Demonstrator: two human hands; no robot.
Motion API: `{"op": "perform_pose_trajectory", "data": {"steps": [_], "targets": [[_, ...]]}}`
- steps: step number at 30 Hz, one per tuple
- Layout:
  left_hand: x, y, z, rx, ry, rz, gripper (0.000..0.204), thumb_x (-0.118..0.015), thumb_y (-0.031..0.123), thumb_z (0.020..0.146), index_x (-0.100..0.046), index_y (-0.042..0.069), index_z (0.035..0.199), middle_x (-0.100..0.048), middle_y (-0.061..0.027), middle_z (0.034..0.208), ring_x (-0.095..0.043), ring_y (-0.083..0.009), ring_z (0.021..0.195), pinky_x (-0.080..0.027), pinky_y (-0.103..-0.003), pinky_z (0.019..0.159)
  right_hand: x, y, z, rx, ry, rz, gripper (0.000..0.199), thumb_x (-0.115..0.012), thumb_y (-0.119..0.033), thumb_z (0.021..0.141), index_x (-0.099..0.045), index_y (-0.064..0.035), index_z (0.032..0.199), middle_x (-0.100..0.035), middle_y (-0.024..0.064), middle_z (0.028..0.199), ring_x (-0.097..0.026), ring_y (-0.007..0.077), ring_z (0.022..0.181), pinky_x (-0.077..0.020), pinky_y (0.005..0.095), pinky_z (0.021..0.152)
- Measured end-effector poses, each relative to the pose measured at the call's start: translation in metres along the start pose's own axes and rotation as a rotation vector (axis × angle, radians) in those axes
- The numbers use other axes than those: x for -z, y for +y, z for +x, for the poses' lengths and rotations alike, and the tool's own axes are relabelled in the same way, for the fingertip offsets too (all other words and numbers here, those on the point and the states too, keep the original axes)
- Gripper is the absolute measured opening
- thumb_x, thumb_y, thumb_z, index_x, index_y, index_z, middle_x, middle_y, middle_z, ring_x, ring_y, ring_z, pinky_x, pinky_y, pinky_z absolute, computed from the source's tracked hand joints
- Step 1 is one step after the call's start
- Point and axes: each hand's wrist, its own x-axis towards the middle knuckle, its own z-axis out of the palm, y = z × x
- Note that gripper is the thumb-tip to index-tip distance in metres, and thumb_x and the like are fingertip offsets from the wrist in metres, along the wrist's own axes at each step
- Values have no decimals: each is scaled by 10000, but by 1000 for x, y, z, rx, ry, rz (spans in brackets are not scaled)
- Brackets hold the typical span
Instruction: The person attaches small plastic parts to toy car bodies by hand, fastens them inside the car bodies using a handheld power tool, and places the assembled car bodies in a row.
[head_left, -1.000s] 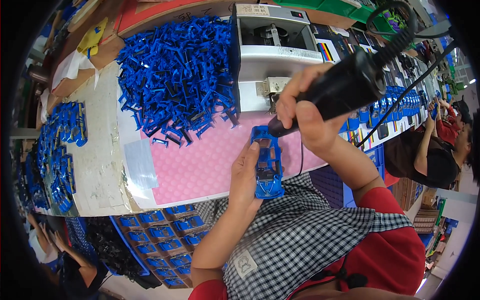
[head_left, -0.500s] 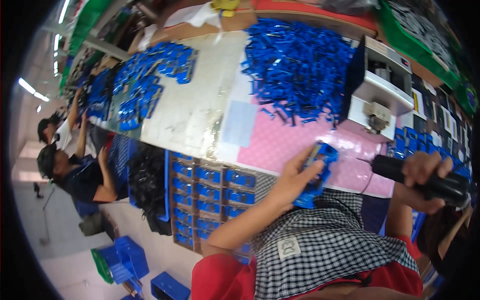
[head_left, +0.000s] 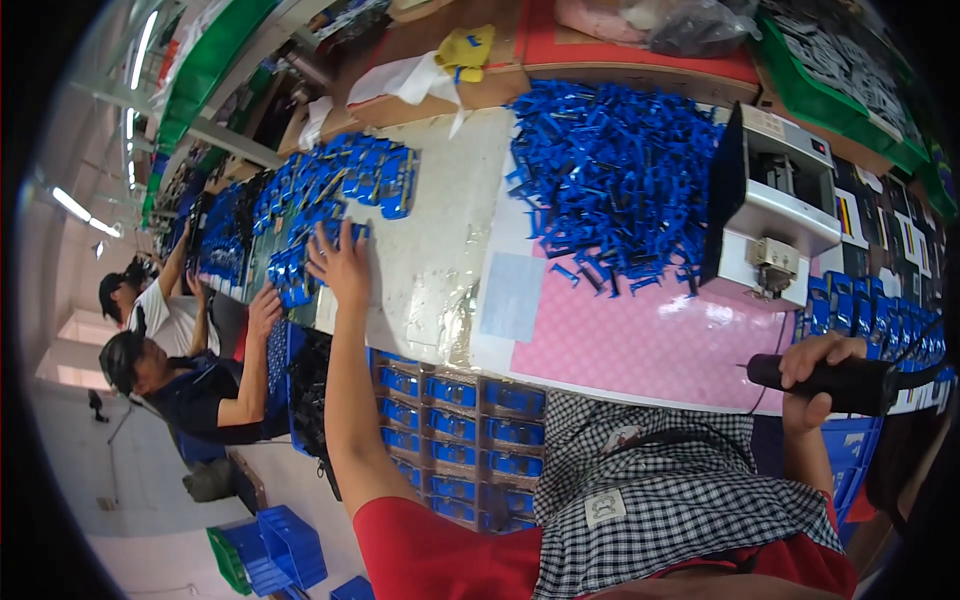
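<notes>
Spreading left hand point(head_left: 346, 268): reaching bodyshells point(head_left: 383, 182) left of mat point(head_left: 620, 340)
Right hand point(head_left: 815, 372): gripping electric screwdriver point(head_left: 865, 385)
Brackets point(head_left: 615, 170): remaining heaped
Crate point(head_left: 481, 430): holding cars point(head_left: 515, 432)

Scuffed whitish worktop point(head_left: 425, 290), covered in part by pink mat point(head_left: 620, 345), pale-blue sheet point(head_left: 512, 297) flat at mat's left edge, small blue parts point(head_left: 615, 175) heaped loose, boxy white machine point(head_left: 790, 205) right of heap, blue car-shaped shells point(head_left: 385, 180) clustered toward left.

Factory assy. workshop: bench point(head_left: 435, 260) w/ many blue toy-car shells point(head_left: 388, 185), co-workers point(head_left: 215, 405) alongside, tube lights point(head_left: 143, 50) overhead.
</notes>
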Motion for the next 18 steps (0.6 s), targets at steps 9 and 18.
{"op": "perform_pose_trajectory", "data": {"steps": [9, 18], "targets": [[184, 230, -14, -383, -135, -933, 506, -598, 40, 763, -464, 17, 1250, -360, -210, 1368, -346, -393, 1223, -267, -468, 1005, 35, -59, -4, -83, 33, -79, 576, -745, -464, 692, -357, -120, 942, -510, 42, 678, -536, 164, 540, -462, 311, 563], [283, 472, -66, -1057, -453, -1411, 934, -788, 266, 580, -281, 4, 1319, -245, -287, 1360, -230, -496, 1259, -241, -517, 1049, 84, -50, -29, 32, 201, -217, 530, -673, -462, 773, -313, -115, 950, -463, 48, 702, -490, 134, 541, -457, 284, 555]]}}
